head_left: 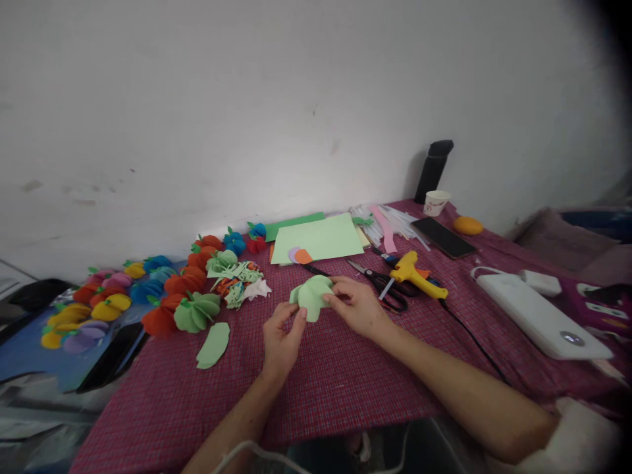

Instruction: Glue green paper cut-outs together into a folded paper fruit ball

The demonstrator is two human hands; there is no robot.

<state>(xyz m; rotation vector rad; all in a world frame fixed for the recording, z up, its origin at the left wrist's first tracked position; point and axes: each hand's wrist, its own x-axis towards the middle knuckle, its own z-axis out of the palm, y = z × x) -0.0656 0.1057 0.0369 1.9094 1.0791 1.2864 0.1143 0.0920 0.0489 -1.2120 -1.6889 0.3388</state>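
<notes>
Between my two hands, above the checked tablecloth (316, 388), is a light green folded paper piece (312, 296) with several petal-like layers. My left hand (284, 336) pinches its lower left edge between thumb and fingers. At its right edge, my right hand (358, 306) closes thumb and fingers on the paper. A loose stack of light green half-round paper pieces (214, 345) lies to the left. Beside it sits a finished light green paper pumpkin (197, 311). Just right of my right hand lie black-handled scissors (380, 282) and a yellow glue gun (412, 271).
Colourful paper pumpkins (185, 283) crowd the left side, near paper scraps (241, 284). Green paper sheets (318, 240) and glue sticks (395, 220) lie at the back. Rightward are a phone (443, 237), paper cup (436, 203), black bottle (433, 172), and white power bank (540, 316). The glue gun's cord trails forward.
</notes>
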